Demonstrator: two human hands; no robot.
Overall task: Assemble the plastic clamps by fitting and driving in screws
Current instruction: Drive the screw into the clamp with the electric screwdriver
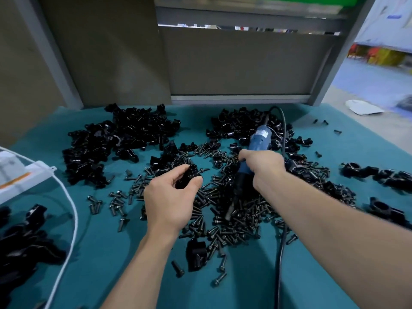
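Head cam is looking down at a teal table top (107, 268) that's basically drowning in black parts. The left hand (171, 197) is gripping one black plastic clamp (189, 175), thumb and fingers curling round it, with the clamp's round opening poking out just past the fingertips.

The right hand (263, 168) is wrapping all its fingers around the blue electric screwdriver (259, 139), fist closed on the body. The tool is tilting so its black nose is pointing down below the right fingers, into the big heap of screws (234, 221) (can't tell if the bit is actually sitting on a screw, too blurry). The held clamp and the driver aren't touching; loose screws are lying between the two sets of fingers.

The black cord (281, 253) is looping off the tool's far end beyond the right knuckles and running back under the right forearm. A big pile of loose clamps (116, 139) is sitting beyond the left fingers, and a second clamp pile (236, 123) is lying beyond the right fingers, under the driver's rear end. A row of clamps (367, 172) is lying well out past the right hand's outer side. A single clamp (196, 253) is lying behind the left wrist. A white cable (71, 210) is curving along well outside the left fingers.
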